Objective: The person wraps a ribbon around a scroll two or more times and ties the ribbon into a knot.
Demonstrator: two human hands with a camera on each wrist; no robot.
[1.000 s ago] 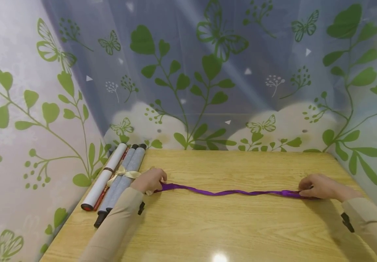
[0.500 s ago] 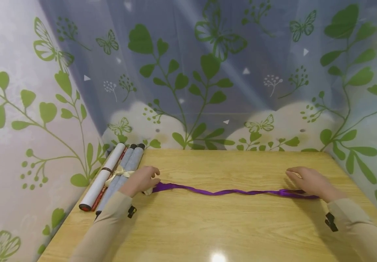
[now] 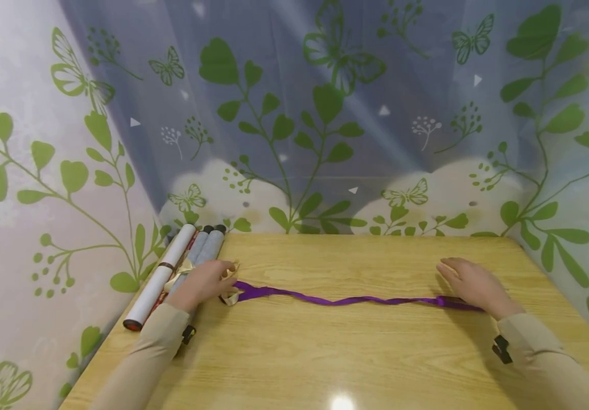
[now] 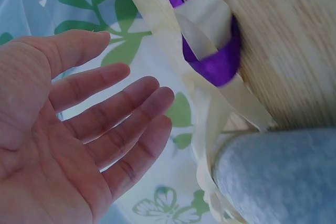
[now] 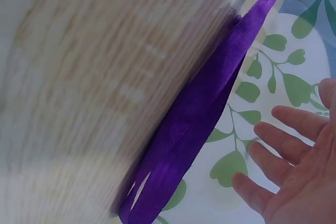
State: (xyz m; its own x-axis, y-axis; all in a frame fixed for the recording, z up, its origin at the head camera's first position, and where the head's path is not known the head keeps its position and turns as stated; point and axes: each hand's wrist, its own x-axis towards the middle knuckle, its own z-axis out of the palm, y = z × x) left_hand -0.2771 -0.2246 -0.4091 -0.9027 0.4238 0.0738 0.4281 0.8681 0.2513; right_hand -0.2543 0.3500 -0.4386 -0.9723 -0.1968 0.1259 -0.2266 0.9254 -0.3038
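A purple ribbon (image 3: pixel 333 303) stretches in a wavy line across the wooden table (image 3: pixel 345 347). Its left end loops through a cream ribbon (image 4: pixel 206 17), which is tied round a grey roll (image 4: pixel 278 177). My left hand (image 3: pixel 204 283) is beside this join, fingers relaxed and spread, holding nothing; in the left wrist view the palm shows bare. At the other end, my right hand (image 3: pixel 476 286) hovers by the purple ribbon's doubled tail, partly covering it in the head view. Loosely extended, its fingers (image 5: pixel 283 140) grip nothing, and the ribbon lies apart from them in the right wrist view.
On the table's left side lies a white roll (image 3: pixel 171 256) with a dark band, with a red patterned piece (image 3: pixel 160 302) between it and the grey rolls. A leaf-and-butterfly printed curtain (image 3: pixel 299 136) surrounds the table's back and sides.
Both hands have shifted left: my left hand has drawn away from the purple ribbon's looped end towards the rolls, and my right hand has let go of the other end. The ribbon stays in place.
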